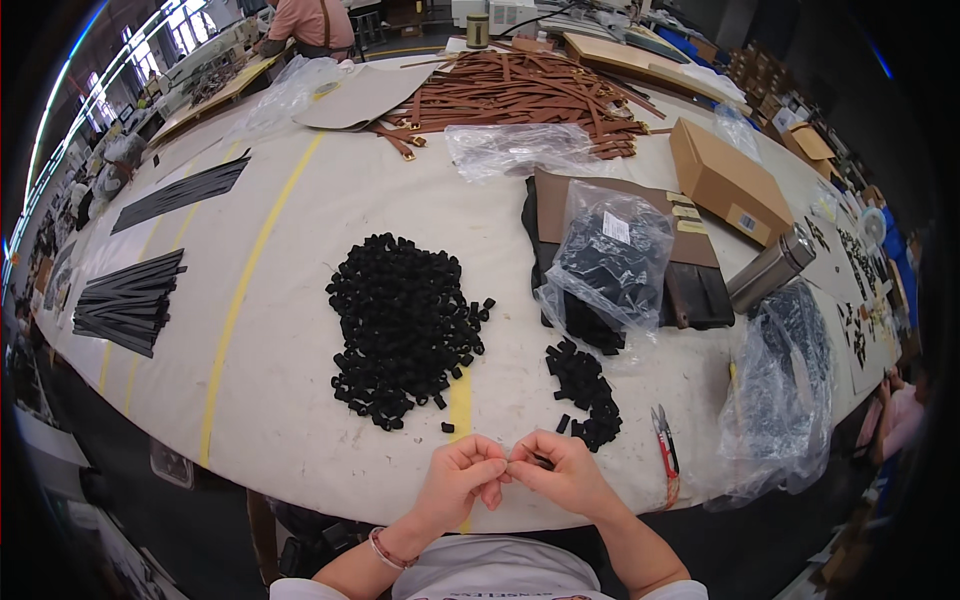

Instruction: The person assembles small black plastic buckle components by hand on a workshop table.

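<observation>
My left hand (462, 482) and my right hand (562, 472) meet fingertip to fingertip just above the table's near edge, both pinched closed. Something small and dark shows among the right hand's fingers, too little of it to name. What the left fingertips hold, if anything, is hidden. Beyond the left hand spreads a large heap of small black loops (400, 320). A smaller cluster of short black pieces (590, 400) lies just past the right hand. Thread snips (664, 440) with red-and-black handles rest to the right of that hand.
Bundles of dark strips (130, 300) lie at the left. Brown buckled straps (530, 95) are piled at the far side. A clear bag (615, 255) sits on dark sheets, near a cardboard box (730, 180) and a steel flask (770, 268). Plastic wrap (780, 390) covers the right edge.
</observation>
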Action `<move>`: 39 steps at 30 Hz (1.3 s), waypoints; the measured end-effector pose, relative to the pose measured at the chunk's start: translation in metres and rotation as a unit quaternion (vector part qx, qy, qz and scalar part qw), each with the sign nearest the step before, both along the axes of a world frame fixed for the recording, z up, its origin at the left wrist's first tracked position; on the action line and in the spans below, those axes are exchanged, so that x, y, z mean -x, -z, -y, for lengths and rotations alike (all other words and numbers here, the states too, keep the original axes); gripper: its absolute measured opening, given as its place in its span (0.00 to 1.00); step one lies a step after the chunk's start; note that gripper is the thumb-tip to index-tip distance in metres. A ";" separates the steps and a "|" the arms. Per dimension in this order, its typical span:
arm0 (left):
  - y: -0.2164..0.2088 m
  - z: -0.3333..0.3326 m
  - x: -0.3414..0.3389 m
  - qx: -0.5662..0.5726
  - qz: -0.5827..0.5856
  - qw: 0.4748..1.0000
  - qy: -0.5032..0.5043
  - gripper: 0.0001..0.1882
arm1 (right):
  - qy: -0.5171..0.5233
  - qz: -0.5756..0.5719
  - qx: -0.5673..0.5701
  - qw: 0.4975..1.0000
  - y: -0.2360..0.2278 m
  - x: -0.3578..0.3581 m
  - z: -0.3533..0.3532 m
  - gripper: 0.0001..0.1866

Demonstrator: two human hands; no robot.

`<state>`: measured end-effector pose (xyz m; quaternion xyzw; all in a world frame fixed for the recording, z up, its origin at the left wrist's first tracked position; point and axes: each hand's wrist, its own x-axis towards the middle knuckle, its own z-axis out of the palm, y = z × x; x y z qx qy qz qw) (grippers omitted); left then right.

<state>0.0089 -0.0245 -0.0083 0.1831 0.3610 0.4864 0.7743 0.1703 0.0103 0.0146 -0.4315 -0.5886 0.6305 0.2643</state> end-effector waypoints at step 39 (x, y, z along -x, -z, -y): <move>-0.004 0.000 -0.008 0.150 0.263 0.953 0.032 0.04 | 0.023 -0.068 -0.122 0.990 0.007 -0.004 -0.003 0.05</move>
